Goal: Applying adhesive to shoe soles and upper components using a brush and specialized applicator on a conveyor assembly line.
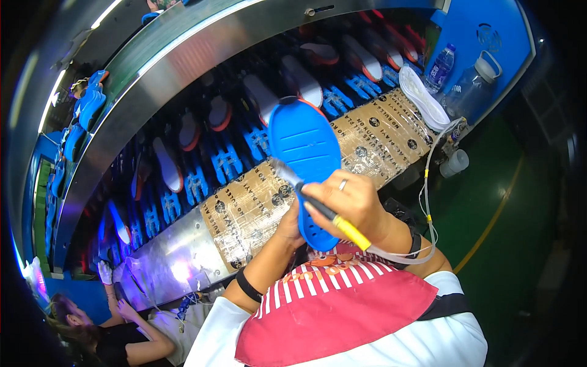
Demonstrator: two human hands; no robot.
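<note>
A blue shoe sole (306,140) is held upright in front of me, its broad end away from me and its narrower, holed end near my apron. My left hand (290,225) grips it from the left and underneath; the sole hides part of those fingers. In my right hand (354,205) is a brush (330,215) with a black and yellow handle, and a thin clear tube runs from its rear end. The bristles lie over the sole's left edge, about midway along; I cannot tell whether they touch it.
Beyond the cardboard-covered ledge (379,142), shoe soles (302,79) and blue holders (227,164) line a dark machine. At the right stand a white sole (422,98), a water bottle (440,68) and a large clear jug (471,85). A co-worker (131,333) sits at lower left.
</note>
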